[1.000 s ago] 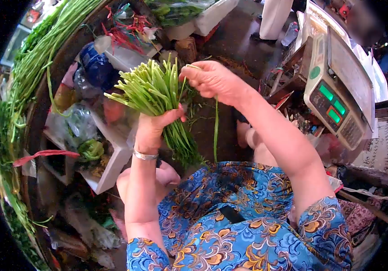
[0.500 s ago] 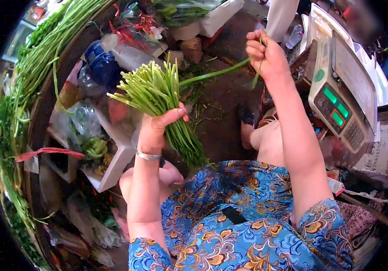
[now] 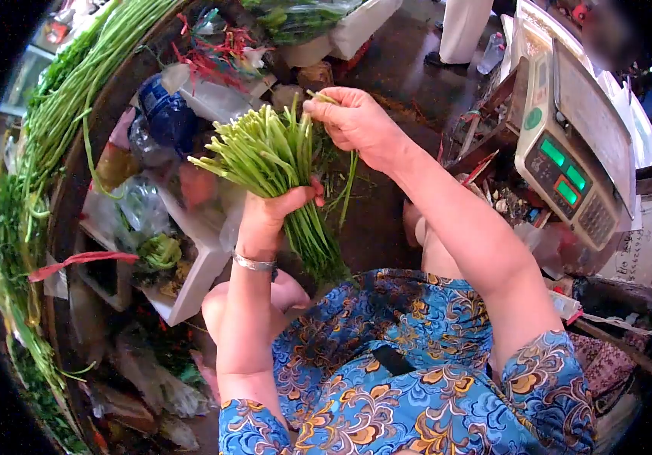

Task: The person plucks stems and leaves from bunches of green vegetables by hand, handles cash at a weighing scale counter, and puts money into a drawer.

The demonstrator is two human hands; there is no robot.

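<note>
Falls bright on the stems [image 3: 261,144], dims over the floor [image 3: 383,201]. Glows green from displays [image 3: 552,152]. Curves into black corners, blurs upper right

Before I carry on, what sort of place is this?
Probably a market vegetable stall: long green stalks are heaped on the left, a scale with lit green displays stands on the right, and the left hand grips a bunch of greens.

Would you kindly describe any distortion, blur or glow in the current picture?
Head view: black corners frame a fisheye-like image; head view: a blurred patch at upper right; head view: scale displays glow green, the stalk bunch looks fairly sharp.
</note>
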